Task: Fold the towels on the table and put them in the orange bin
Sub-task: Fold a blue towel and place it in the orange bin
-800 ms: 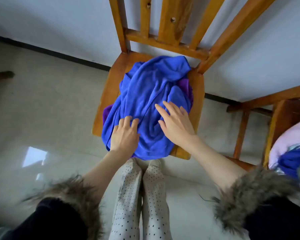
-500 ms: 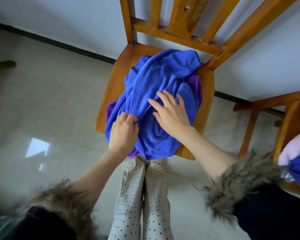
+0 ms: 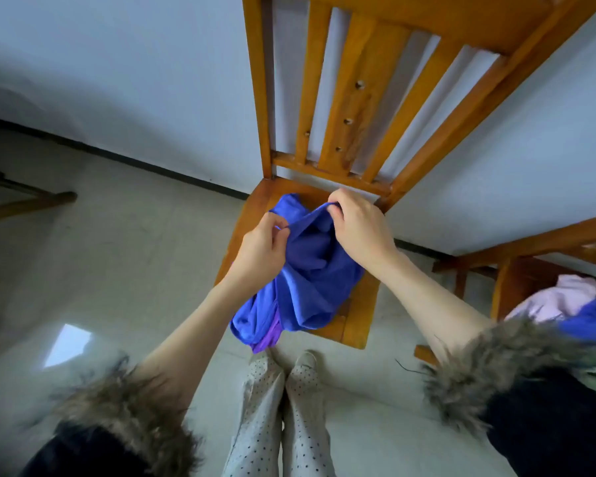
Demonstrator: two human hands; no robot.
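We have the blue towel (image 3: 307, 280) bunched on the wooden chair (image 3: 358, 304) seat, its top edge lifted: left hand (image 3: 260, 251) and right hand (image 3: 360, 232) each pinch that edge, fingers curled tight on cloth. To do this well, we judge we should slide the pinches apart to find two corners, then lift until the towel hangs flat before folding. A purple cloth (image 3: 267, 333) peeks from beneath; its extent is hidden. The orange bin is out of view, and the pile (image 3: 572, 304) at right is cut off.
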